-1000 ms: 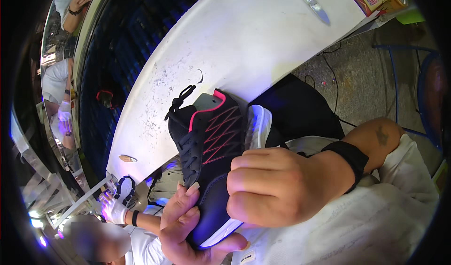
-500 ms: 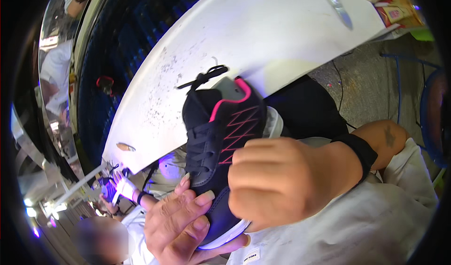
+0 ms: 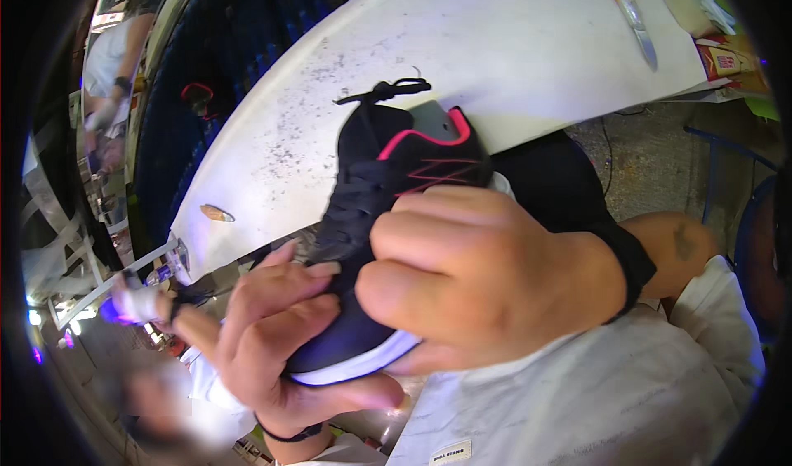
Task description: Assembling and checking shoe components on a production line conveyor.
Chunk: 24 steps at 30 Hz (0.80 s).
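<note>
A black sneaker (image 3: pixel 412 148) with pink collar trim, pink zigzag stitching and a white sole is held in front of me, its toe toward my body. Black laces run up its front, and a loose black bow stands above the tongue. My left hand (image 3: pixel 289 326) wraps round the toe, thumb under the white sole and fingers on the upper. Against the shoe's side, my right hand (image 3: pixel 470 260) is closed in a fist and covers part of the stitching. Whatever its fingers may hold is hidden. A black band circles my right wrist.
A white table (image 3: pixel 528 45) with dark specks spreads beyond the shoe. On it lie a knife (image 3: pixel 631 20) with a yellowish handle and a small brown-and-silver piece (image 3: pixel 217 213). Packages (image 3: pixel 734 57) sit at the far right. Another person (image 3: pixel 165 400) works at lower left.
The sneaker has risen and its toe has swung left, with my left hand on it. My right fist has moved up the shoe's side, covering more stitching. The whole view has shifted slightly.
</note>
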Tool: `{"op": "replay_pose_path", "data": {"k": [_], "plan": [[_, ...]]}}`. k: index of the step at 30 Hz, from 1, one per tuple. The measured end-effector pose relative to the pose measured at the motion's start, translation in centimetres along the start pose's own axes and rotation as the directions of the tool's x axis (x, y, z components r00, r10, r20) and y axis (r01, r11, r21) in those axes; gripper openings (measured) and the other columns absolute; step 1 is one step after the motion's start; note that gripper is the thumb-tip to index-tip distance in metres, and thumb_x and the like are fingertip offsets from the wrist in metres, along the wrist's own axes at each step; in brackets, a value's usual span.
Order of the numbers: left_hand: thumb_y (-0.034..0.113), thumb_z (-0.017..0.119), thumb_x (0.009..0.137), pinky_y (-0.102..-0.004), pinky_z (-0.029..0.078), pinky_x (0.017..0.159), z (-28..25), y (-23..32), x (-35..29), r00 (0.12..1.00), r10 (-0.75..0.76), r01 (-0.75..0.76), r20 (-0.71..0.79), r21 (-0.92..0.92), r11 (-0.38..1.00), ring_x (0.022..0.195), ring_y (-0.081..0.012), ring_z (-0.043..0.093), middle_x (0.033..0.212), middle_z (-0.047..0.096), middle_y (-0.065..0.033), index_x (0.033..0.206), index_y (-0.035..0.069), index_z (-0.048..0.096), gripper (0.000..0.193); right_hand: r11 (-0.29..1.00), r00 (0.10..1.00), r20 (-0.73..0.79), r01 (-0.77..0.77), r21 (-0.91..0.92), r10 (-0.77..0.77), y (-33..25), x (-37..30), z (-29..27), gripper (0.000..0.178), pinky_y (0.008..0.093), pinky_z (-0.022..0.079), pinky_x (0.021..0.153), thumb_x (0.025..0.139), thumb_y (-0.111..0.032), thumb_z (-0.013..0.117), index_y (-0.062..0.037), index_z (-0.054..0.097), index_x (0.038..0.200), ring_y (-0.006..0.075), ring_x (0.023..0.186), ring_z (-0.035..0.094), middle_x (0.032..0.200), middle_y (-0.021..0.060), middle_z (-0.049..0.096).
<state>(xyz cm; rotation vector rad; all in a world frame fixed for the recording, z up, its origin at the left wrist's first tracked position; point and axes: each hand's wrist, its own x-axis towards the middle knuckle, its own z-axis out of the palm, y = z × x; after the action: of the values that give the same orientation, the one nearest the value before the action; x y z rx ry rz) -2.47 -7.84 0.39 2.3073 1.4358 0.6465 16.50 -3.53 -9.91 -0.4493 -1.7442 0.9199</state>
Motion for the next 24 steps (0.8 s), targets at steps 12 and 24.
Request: {"op": "replay_pose_path", "data": {"k": [12,24], "plan": [[0.071,0.084,0.049,-0.0432,0.051,0.091,-0.5,1.4,1.0,0.984,-0.128,0.075,0.123,0.362,0.929,0.099,-0.0344,0.066,0.109,0.070,-0.0281,0.108,-0.005,0.060,0.100,0.986,0.993,-0.100,-0.081,-0.144,0.067,2.4,-3.8,-0.4,0.025,0.0370,0.052,0.069,0.071,-0.020,0.072,-0.0048,0.058,0.087,0.0256,0.079,0.059,0.085,0.0088,0.054],[0.085,0.078,0.046,-0.0496,0.056,0.086,-1.0,-4.0,1.7,0.992,0.088,-0.110,0.088,0.286,0.952,0.084,-0.0315,0.069,0.092,0.071,-0.0182,0.093,-0.001,0.059,0.100,0.975,0.999,-0.030,-0.038,-0.220,0.032,4.9,-0.9,1.3,0.014,0.0322,0.050,0.057,0.071,-0.014,0.068,-0.0068,0.057,0.076,0.0203,0.069,0.059,0.078,0.0061,0.053]]}}
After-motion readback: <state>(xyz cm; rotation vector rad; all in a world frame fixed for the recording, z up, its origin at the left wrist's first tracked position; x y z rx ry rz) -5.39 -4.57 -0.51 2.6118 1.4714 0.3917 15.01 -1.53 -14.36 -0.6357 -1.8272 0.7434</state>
